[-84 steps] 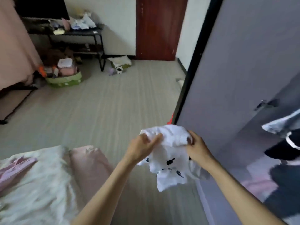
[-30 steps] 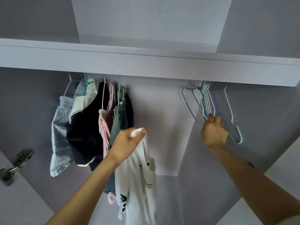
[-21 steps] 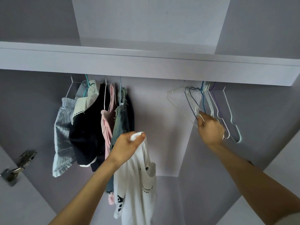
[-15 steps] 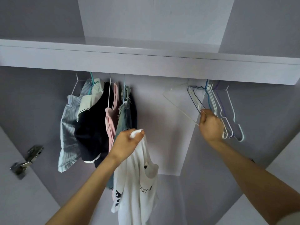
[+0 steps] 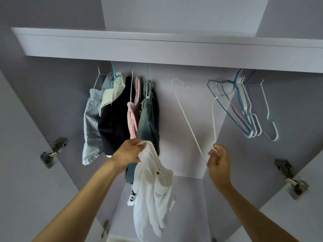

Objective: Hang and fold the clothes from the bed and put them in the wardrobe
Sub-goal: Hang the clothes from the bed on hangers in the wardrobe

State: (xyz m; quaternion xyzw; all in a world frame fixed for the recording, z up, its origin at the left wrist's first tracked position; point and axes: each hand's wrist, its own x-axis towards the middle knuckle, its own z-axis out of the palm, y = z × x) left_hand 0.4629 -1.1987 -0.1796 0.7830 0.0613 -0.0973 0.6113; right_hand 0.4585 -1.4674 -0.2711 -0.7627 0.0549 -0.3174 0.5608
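While our left hand (image 5: 128,152) bunched the collar of the white shirt (image 5: 152,189), which dangled just in front of the hung clothes (image 5: 122,110), that grip looked likely to let cloth slide. Further right, our right hand (image 5: 217,159) pinched the white hanger (image 5: 188,123) by one corner only; it could twist free, or snag the spare hangers (image 5: 244,109) nearby.

White shirt (image 5: 150,193), white hanger (image 5: 188,119) in hands

Both forearms are bare to the frame edge, and the hands (image 5: 128,152) wear nothing.
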